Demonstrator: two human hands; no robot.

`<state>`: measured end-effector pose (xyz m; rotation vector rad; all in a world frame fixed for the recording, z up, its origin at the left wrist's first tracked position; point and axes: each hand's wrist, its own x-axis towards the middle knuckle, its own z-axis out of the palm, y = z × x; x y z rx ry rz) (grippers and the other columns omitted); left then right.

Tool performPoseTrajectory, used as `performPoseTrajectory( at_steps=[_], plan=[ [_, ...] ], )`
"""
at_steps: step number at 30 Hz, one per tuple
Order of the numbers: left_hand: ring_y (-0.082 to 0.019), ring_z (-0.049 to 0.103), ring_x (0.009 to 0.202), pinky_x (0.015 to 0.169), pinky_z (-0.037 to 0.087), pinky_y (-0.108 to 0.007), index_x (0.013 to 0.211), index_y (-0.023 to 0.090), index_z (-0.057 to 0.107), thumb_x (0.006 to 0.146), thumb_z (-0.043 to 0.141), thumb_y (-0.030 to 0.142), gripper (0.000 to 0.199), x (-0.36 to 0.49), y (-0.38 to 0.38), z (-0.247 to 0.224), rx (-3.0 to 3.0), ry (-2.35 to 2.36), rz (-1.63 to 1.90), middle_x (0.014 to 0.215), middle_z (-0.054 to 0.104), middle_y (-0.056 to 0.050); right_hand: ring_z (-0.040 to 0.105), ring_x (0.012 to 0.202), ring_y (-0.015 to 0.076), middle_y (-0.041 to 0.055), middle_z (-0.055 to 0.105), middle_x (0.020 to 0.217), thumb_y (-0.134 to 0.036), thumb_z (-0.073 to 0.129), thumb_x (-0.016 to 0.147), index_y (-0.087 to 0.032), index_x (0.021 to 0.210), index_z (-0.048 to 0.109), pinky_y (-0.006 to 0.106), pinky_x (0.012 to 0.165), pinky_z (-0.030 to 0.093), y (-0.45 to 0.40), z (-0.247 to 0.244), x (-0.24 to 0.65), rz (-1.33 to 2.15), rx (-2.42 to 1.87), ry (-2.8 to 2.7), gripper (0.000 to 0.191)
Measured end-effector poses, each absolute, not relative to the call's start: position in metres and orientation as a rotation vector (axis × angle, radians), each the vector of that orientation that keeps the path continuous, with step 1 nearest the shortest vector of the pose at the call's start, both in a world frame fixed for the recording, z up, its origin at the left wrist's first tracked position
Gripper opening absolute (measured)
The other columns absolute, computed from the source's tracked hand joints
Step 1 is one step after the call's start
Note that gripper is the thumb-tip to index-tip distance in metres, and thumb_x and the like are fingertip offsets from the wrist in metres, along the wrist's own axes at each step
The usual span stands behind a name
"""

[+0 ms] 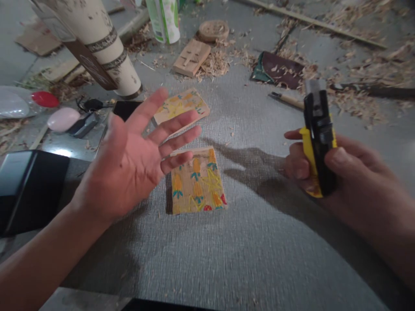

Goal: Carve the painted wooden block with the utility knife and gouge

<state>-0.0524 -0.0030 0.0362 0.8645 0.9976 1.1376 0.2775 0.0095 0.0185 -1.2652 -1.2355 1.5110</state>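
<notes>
My left hand is open, palm up with fingers spread, holding nothing. Just beyond its fingertips lies a small square wooden block, painted with orange and yellow shapes and touches of teal and red. Partly behind those fingers is a second painted wooden piece. On the right, my right hand is closed round a yellow and black utility knife, its metal nose pointing up and away from me. The knife is held above the table and touches neither painted piece.
A patterned tumbler stands at the back left, near a green and white container. Wood shavings surround a carved block and a round wooden piece. A dark pouch and a thin tool lie at right; a black box sits left.
</notes>
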Motion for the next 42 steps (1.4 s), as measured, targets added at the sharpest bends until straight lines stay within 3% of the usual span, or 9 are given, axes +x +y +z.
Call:
performPoseTrajectory(
  at_steps=[10,14,18,21,24,28,33,37,42],
  plan=[
    [-0.039,0.062,0.147,0.089,0.069,-0.038,0.151,0.030,0.064,0.099,0.050,0.087,0.079,-0.053,-0.009,0.043,0.790,0.995,1.132,0.147,0.072,-0.008,0.049,0.062,0.0139,0.0003,0.060,0.074,-0.061,0.085,0.088,-0.030,0.120,0.083,0.028,0.052,0.041,0.010,0.017,0.276,1.502,-1.263,-1.247,0.045],
    [-0.039,0.065,0.142,0.085,0.069,-0.036,0.147,0.029,0.066,0.092,0.060,0.087,0.080,-0.055,-0.008,0.042,0.816,1.046,1.165,0.143,0.074,-0.008,0.048,0.062,0.0141,0.0003,0.059,0.074,-0.059,0.081,0.091,-0.031,0.121,0.082,0.029,0.052,0.042,0.010,0.017,0.278,1.490,-1.258,-1.269,0.041],
    [-0.032,0.072,0.128,0.093,0.065,-0.038,0.137,0.029,0.069,0.096,0.065,0.075,0.062,-0.055,-0.009,0.039,0.985,1.104,1.210,0.133,0.078,-0.005,0.048,0.060,0.0151,0.0005,0.059,0.074,-0.058,0.079,0.093,-0.030,0.119,0.082,0.030,0.049,0.043,0.009,0.018,0.278,1.474,-1.258,-1.290,0.038],
    [-0.024,0.072,0.115,0.104,0.058,-0.035,0.126,0.028,0.071,0.100,0.073,0.045,0.031,-0.058,-0.011,0.034,1.543,1.403,1.078,0.119,0.076,0.000,0.051,0.059,0.0141,-0.0001,0.061,0.074,-0.057,0.080,0.093,-0.031,0.119,0.081,0.027,0.047,0.043,0.008,0.017,0.277,1.437,-1.305,-1.323,0.037],
    [-0.032,0.062,0.132,0.120,0.049,-0.044,0.135,0.026,0.069,0.089,0.083,0.043,0.051,-0.061,-0.013,0.028,2.152,1.459,0.760,0.137,0.067,-0.006,0.059,0.060,0.0137,-0.0017,0.067,0.077,-0.055,0.084,0.091,-0.036,0.126,0.076,0.024,0.050,0.050,0.008,0.013,0.277,1.379,-1.403,-1.401,0.040],
    [-0.042,0.059,0.140,0.120,0.050,-0.052,0.148,0.028,0.059,0.074,0.091,0.056,0.086,-0.062,-0.015,0.025,2.274,1.345,0.533,0.147,0.060,-0.010,0.066,0.059,0.0155,-0.0029,0.076,0.086,-0.051,0.081,0.095,-0.047,0.148,0.062,0.025,0.049,0.054,0.003,0.011,0.278,1.270,-1.455,-1.622,0.057],
    [-0.045,0.054,0.140,0.119,0.047,-0.063,0.150,0.025,0.052,0.074,0.093,0.050,0.090,-0.053,-0.022,0.030,2.237,1.303,0.376,0.148,0.054,-0.017,0.071,0.063,0.0181,0.0006,0.081,0.101,-0.045,0.071,0.102,-0.051,0.150,0.064,0.031,0.054,0.061,-0.015,0.027,0.272,0.837,-1.392,-2.118,0.049],
    [-0.045,0.054,0.136,0.115,0.050,-0.063,0.152,0.022,0.051,0.073,0.094,0.052,0.094,-0.049,-0.028,0.028,2.275,1.302,0.341,0.146,0.052,-0.018,0.050,0.036,0.0152,-0.0039,0.071,0.068,-0.042,0.064,0.105,-0.050,0.154,0.061,0.029,0.037,0.051,-0.020,0.033,0.266,0.711,-1.388,-2.238,0.050],
    [-0.040,0.053,0.139,0.118,0.049,-0.059,0.149,0.020,0.052,0.080,0.093,0.055,0.087,-0.051,-0.029,0.024,2.402,1.258,0.365,0.149,0.054,-0.018,0.065,0.047,0.0140,-0.0072,0.080,0.086,-0.042,0.063,0.103,-0.054,0.150,0.061,0.025,0.056,0.063,-0.007,0.020,0.271,0.592,-1.445,-2.283,0.048]
  ],
)
